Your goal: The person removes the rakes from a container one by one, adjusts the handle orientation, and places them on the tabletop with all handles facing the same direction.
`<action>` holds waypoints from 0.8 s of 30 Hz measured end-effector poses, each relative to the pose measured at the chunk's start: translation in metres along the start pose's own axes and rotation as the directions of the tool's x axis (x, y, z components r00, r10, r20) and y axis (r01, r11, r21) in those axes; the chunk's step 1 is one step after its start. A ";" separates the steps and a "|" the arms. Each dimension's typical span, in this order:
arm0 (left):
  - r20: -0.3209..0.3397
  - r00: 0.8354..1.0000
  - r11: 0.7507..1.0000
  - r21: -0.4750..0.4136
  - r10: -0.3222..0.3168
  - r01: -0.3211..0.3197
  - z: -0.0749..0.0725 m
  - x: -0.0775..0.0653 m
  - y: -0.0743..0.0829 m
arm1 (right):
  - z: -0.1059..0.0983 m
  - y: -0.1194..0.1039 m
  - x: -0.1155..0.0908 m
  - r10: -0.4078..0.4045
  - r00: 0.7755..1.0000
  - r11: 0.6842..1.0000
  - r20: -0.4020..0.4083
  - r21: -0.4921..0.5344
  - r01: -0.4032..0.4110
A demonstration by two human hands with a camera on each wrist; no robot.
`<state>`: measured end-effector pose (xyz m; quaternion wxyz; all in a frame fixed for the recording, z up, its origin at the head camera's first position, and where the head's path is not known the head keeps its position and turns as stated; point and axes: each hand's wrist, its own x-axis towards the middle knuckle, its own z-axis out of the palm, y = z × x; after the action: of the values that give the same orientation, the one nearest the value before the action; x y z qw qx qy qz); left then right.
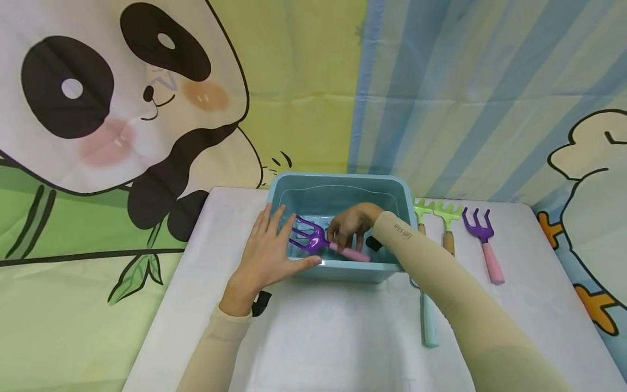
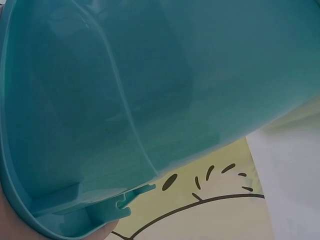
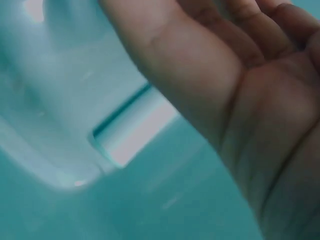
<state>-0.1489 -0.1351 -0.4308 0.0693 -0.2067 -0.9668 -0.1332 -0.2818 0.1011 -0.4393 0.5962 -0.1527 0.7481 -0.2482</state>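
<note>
Inside a light blue plastic bin [image 1: 338,272] lies a hand fork with purple tines [image 1: 315,239] and a pink handle [image 1: 356,254]. My right hand [image 1: 355,223] reaches down into the bin, its bent fingers pinching the handle near the tines. In the right wrist view the palm [image 3: 270,100] shows over the bin's floor, and the fork is out of sight. My left hand [image 1: 266,245] rests with spread, straight fingers at the bin's front left corner. The left wrist view is filled mostly by the bin's outer wall [image 2: 150,90], with a bit of hand along the rim.
Right of the bin, two green rakes [image 1: 448,212] with wooden handles and another purple hand fork [image 1: 485,237] lie on the white table [image 1: 333,337]. A tool with a pale teal handle [image 1: 429,321] lies below my right forearm. A printed cloth [image 1: 303,81] hangs behind.
</note>
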 end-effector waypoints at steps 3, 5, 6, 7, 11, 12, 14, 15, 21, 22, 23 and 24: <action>-0.012 1.000 1.000 -0.002 0.005 -0.006 0.000 0.000 0.000 | -0.006 -0.001 -0.011 -0.006 1.000 1.000 -0.011 0.014 0.006; -0.017 1.000 1.000 0.000 0.006 -0.006 0.000 0.000 -0.001 | -0.010 -0.002 -0.020 -0.018 1.000 1.000 -0.025 0.009 0.018; -0.020 1.000 1.000 -0.001 0.006 -0.006 0.000 0.001 0.000 | -0.013 -0.002 -0.025 -0.025 0.999 1.000 -0.039 0.009 0.025; -0.021 1.000 1.000 -0.001 0.005 -0.005 0.000 0.000 0.000 | -0.015 -0.002 -0.030 -0.033 0.998 0.999 -0.054 0.008 0.033; -0.017 1.000 1.000 -0.003 0.000 0.000 -0.001 0.000 0.000 | -0.022 -0.002 -0.050 -0.063 0.993 0.998 -0.103 0.021 0.066; -0.015 1.000 1.000 -0.001 0.000 0.000 -0.001 0.000 0.000 | -0.024 -0.001 -0.055 -0.073 0.991 0.997 -0.109 0.027 0.076; -0.009 1.000 1.000 0.000 -0.002 0.002 -0.002 0.001 0.001 | -0.026 0.000 -0.065 -0.091 0.988 0.994 -0.121 0.041 0.097; -0.006 1.000 1.000 0.001 -0.004 0.004 -0.002 0.001 0.001 | -0.027 0.001 -0.070 -0.104 0.986 0.993 -0.127 0.047 0.110; -0.002 1.000 1.000 0.008 -0.012 0.012 -0.003 0.001 0.001 | -0.031 0.013 -0.098 -0.210 0.962 0.972 -0.174 0.070 0.225; -0.005 1.000 1.000 0.006 -0.011 0.011 -0.002 0.001 0.001 | -0.030 0.015 -0.103 -0.224 0.957 0.967 -0.184 0.077 0.242; -0.007 1.000 1.000 0.005 -0.009 0.009 -0.002 0.001 0.001 | -0.029 0.016 -0.108 -0.235 0.952 0.963 -0.196 0.083 0.254; -0.010 1.000 1.000 0.004 -0.007 0.007 -0.002 0.000 0.001 | -0.028 0.018 -0.114 -0.241 0.948 0.959 -0.209 0.096 0.265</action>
<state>-0.1486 -0.1344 -0.4284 0.0742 -0.2024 -0.9674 -0.1327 -0.2805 0.1808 -0.3516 0.4913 -0.1855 0.7605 -0.3819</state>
